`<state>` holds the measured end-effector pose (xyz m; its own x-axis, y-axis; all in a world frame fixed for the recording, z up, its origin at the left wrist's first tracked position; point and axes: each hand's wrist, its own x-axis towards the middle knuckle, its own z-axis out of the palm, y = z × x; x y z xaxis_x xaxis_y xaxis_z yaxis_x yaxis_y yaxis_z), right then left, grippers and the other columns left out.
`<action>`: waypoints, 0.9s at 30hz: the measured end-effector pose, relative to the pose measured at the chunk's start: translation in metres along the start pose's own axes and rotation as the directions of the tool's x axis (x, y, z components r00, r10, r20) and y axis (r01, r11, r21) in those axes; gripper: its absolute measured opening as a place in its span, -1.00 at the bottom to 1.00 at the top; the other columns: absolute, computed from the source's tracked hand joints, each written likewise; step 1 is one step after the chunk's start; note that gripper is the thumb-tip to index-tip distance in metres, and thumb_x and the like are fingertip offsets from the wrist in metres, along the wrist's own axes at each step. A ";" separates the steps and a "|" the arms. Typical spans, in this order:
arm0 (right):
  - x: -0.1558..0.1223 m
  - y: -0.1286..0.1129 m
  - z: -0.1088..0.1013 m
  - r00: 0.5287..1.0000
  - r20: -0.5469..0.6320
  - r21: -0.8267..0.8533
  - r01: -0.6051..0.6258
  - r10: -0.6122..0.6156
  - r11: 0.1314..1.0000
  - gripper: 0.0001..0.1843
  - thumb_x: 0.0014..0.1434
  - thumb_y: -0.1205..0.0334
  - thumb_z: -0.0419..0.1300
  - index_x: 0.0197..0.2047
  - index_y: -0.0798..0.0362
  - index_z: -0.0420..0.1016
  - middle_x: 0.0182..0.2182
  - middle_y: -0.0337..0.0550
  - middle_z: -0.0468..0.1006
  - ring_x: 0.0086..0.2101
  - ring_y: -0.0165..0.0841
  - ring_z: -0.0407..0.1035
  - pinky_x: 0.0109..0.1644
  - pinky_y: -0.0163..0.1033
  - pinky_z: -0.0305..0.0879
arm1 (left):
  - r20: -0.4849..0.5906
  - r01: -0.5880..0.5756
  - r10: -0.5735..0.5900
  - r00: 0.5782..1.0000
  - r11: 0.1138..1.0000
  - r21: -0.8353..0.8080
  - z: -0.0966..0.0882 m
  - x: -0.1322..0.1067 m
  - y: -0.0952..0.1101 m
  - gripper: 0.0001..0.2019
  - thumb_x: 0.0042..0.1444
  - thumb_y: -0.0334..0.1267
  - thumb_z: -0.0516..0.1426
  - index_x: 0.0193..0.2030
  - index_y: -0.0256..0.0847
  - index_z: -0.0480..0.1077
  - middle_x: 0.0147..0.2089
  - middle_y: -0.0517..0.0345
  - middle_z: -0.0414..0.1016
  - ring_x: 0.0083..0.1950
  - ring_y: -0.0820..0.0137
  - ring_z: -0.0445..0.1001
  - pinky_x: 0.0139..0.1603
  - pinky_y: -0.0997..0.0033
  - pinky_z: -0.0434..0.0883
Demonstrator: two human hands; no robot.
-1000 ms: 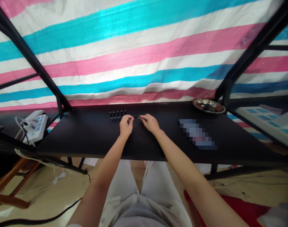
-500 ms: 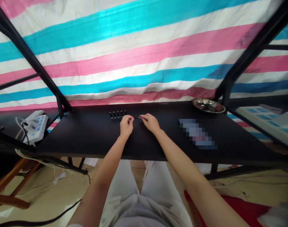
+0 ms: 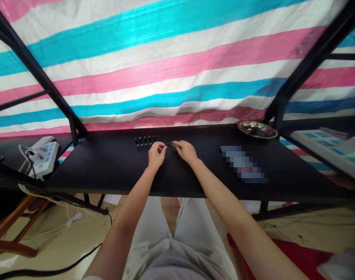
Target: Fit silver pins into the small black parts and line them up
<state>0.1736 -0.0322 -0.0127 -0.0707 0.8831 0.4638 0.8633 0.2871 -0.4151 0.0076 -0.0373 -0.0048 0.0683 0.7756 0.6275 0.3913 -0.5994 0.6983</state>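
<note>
Between my hands, just above the black table, is a short thin black cylinder (image 3: pixel 169 144), lying roughly level; its exact kind is too small to make out. My left hand (image 3: pixel 156 155) pinches its left end between thumb and fingers. At its right end my right hand (image 3: pixel 185 150) is closed in a pinch, the fingertips partly hiding that end. Beyond my left hand, several short black cylinders with silvery ends (image 3: pixel 145 140) line up in a row. Farther back, toward the right, several tiny pale pieces (image 3: pixel 201 127) form another row.
A shiny metal dish (image 3: pixel 257 130) rests at the table's back right corner. A blurred-out blue flat object (image 3: pixel 243 165) lies on the black table (image 3: pixel 107 167) to the right. White power strips (image 3: pixel 47 157) with cables are at the left. Black metal posts (image 3: pixel 59 102) flank the table.
My left hand's fingertips have shifted slightly to the right along the black cylinder, so less of it shows. My right hand stays almost where it was.
</note>
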 end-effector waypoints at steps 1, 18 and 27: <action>0.000 0.000 0.000 1.000 -0.005 0.004 0.009 -0.009 1.000 -0.70 0.20 0.24 0.02 -0.07 -0.01 0.50 -0.35 -0.11 0.51 -0.30 -0.33 0.38 -0.23 -0.29 0.26 | -0.005 0.008 -0.008 1.000 1.000 -0.009 0.000 0.000 0.000 -0.93 0.06 -0.28 0.10 -0.31 -0.20 0.34 -0.33 0.17 0.40 -0.45 0.54 0.31 -0.42 0.52 0.26; 0.000 0.003 0.005 0.995 -0.069 0.050 0.070 -0.067 0.996 -0.68 0.19 0.21 0.00 -0.07 0.02 0.48 -0.36 -0.10 0.51 -0.33 -0.34 0.37 -0.22 -0.26 0.29 | -0.036 0.088 -0.090 0.995 0.994 -0.063 0.001 0.001 0.004 -0.85 0.07 -0.21 0.09 -0.24 -0.20 0.35 -0.34 0.14 0.43 -0.45 0.53 0.34 -0.44 0.53 0.27; 0.001 0.003 0.003 0.992 -0.083 0.044 0.095 -0.091 0.995 -0.69 0.18 0.25 -0.01 -0.09 0.07 0.48 -0.34 -0.09 0.51 -0.31 -0.33 0.36 -0.17 -0.24 0.29 | -0.028 0.101 -0.103 0.994 0.993 -0.067 0.001 0.001 0.000 -0.83 0.07 -0.19 0.09 -0.25 -0.22 0.38 -0.32 0.11 0.46 -0.43 0.51 0.36 -0.39 0.50 0.32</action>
<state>0.1745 -0.0295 -0.0164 -0.1072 0.8194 0.5631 0.8297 0.3858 -0.4035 0.0090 -0.0365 -0.0042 0.0022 0.8274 0.5617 0.3339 -0.5300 0.7794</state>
